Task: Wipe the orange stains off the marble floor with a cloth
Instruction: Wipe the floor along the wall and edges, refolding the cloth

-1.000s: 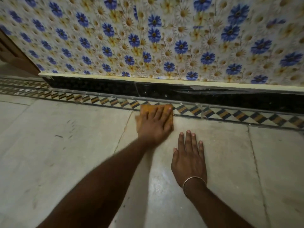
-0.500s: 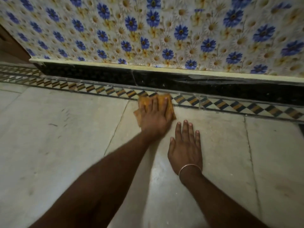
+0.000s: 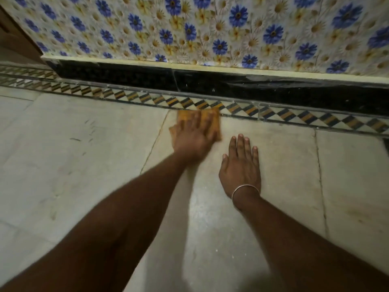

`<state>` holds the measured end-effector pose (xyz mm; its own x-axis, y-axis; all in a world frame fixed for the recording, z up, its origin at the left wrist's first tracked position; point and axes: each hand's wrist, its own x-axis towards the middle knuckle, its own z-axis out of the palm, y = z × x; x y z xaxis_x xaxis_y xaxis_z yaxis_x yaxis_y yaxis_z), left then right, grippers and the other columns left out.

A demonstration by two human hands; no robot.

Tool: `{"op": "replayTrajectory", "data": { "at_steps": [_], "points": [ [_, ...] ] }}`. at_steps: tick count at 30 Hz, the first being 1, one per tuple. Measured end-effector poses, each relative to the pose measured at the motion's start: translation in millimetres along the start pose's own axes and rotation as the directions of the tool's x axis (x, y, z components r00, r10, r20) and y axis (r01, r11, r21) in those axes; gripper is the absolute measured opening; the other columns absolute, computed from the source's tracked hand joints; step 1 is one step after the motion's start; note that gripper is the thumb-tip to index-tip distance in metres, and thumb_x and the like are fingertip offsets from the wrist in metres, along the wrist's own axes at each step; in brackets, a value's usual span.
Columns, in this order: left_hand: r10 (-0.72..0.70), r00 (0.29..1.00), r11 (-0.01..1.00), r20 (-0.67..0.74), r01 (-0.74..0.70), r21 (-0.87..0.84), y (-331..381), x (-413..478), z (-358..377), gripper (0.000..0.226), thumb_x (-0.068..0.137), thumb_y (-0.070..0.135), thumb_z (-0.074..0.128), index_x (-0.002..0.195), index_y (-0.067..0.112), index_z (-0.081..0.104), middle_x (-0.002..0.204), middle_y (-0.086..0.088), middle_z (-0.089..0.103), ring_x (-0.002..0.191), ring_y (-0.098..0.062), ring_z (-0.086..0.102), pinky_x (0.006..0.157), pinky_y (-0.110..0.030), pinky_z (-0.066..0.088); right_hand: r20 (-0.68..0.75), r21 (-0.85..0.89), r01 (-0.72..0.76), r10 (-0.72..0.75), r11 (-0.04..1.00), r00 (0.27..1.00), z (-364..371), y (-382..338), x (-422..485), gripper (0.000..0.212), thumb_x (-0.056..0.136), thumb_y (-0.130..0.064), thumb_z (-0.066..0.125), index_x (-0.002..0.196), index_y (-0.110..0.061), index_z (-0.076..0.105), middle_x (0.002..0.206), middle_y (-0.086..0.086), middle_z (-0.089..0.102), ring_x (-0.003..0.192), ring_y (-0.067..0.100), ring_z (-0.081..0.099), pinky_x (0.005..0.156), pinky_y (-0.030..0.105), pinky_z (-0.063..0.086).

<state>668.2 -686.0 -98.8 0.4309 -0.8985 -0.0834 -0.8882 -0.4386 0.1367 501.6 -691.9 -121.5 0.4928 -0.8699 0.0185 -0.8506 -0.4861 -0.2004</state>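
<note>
Orange cloth [image 3: 211, 120] lies against the patterned border [image 3: 294, 118], pinned flat under your left hand [image 3: 192, 141], fingers spread and pointing at that border. Your right hand [image 3: 240, 167] rests open on the marble floor [image 3: 84, 169], farther from the border.

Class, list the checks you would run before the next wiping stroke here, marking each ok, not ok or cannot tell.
1. Cloth flat under left hand: ok.
2. Right hand braced flat on marble floor: ok.
3. Right hand apart from cloth: ok.
4. Cloth reaches patterned border: ok.
5. Floor beneath cloth clean: cannot tell, covered.
</note>
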Motion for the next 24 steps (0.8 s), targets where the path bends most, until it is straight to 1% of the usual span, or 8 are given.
{"op": "replayTrajectory", "data": {
  "at_steps": [6,10,12,14,16,17,19,24],
  "points": [
    [-0.427,0.900,0.899,-0.087,0.413,-0.146,-39,-82,9,0.071,0.106,0.062,0.010,0.166,0.030,-0.008,0.175,-0.013,-0.004,0.161,-0.031,-0.007,0.126,-0.061,-0.008,0.022,0.007,-0.015,0.015,1.000,1.000,1,0,-3,0.070,0.097,-0.037,0.009,0.160,-0.007,0.015,0.168,0.013,0.011,0.156,0.027,0.007,0.127,0.047,0.005],
    [-0.360,0.928,0.913,0.091,0.371,-0.172,17,-123,8,0.098,0.087,0.083,-0.001,0.163,0.024,-0.022,0.170,-0.014,-0.026,0.158,-0.034,-0.022,0.121,-0.057,-0.023,0.098,0.034,-0.006,0.003,0.999,0.995,-12,-5,-3,0.063,0.103,-0.034,0.017,0.161,-0.008,0.009,0.169,0.013,0.003,0.156,0.026,0.001,0.127,0.044,0.000],
    [-0.294,0.942,0.944,0.161,0.313,-0.108,17,-122,3,0.108,0.085,0.088,0.017,0.162,0.023,-0.024,0.168,-0.016,-0.029,0.157,-0.036,-0.024,0.120,-0.058,-0.021,0.208,0.083,0.027,-0.044,0.996,0.977,-25,-1,7,0.062,0.105,-0.032,0.026,0.161,-0.010,0.008,0.169,0.011,-0.001,0.156,0.025,-0.002,0.127,0.041,-0.002],
    [-0.259,0.951,0.957,0.168,0.276,-0.089,10,-123,-5,0.113,0.090,0.074,0.050,0.165,0.015,-0.010,0.172,-0.020,-0.011,0.159,-0.041,-0.008,0.124,-0.062,-0.007,0.303,0.141,0.028,-0.070,0.990,0.950,-45,14,13,0.060,0.106,-0.029,0.031,0.160,-0.011,0.014,0.169,0.011,0.005,0.156,0.024,0.005,0.125,0.037,0.003],
    [-0.206,0.979,0.978,-0.014,0.205,-0.039,5,-135,-7,0.091,0.084,0.050,0.074,0.152,0.004,0.035,0.157,-0.028,0.033,0.143,-0.048,0.032,0.118,-0.065,0.025,0.327,0.205,-0.043,-0.028,0.978,0.945,-62,25,15,0.058,0.106,-0.028,0.032,0.159,-0.009,0.019,0.167,0.012,0.017,0.154,0.025,0.017,0.124,0.038,0.011],
    [-0.143,0.986,0.989,-0.085,0.144,0.007,1,-139,-4,0.066,0.081,0.037,0.079,0.131,0.004,0.052,0.134,-0.029,0.051,0.122,-0.048,0.048,0.102,-0.064,0.041,0.301,0.219,-0.073,0.003,0.973,0.954,-66,24,14,0.058,0.106,-0.028,0.033,0.158,-0.008,0.021,0.165,0.013,0.023,0.152,0.026,0.022,0.123,0.039,0.014],
    [-0.063,0.991,0.990,-0.116,0.077,0.116,12,-144,-6,0.032,0.084,0.020,0.076,0.107,0.005,0.058,0.104,-0.024,0.058,0.094,-0.043,0.056,0.075,-0.055,0.050,0.237,0.217,-0.135,0.082,0.967,0.968,-72,35,-7,0.057,0.105,-0.027,0.035,0.156,-0.006,0.025,0.164,0.015,0.025,0.150,0.029,0.024,0.123,0.042,0.016],
    [-0.110,0.994,0.985,-0.006,0.108,-0.136,42,-137,-48,0.009,0.088,0.030,0.060,0.080,0.029,0.058,0.083,0.004,0.064,0.078,-0.020,0.057,0.078,-0.036,0.051,0.230,0.253,-0.231,0.174,0.939,0.957,-72,71,-66,0.055,0.105,-0.029,0.035,0.156,-0.009,0.027,0.168,0.012,0.015,0.155,0.027,0.010,0.126,0.041,0.008]
  ]
}}
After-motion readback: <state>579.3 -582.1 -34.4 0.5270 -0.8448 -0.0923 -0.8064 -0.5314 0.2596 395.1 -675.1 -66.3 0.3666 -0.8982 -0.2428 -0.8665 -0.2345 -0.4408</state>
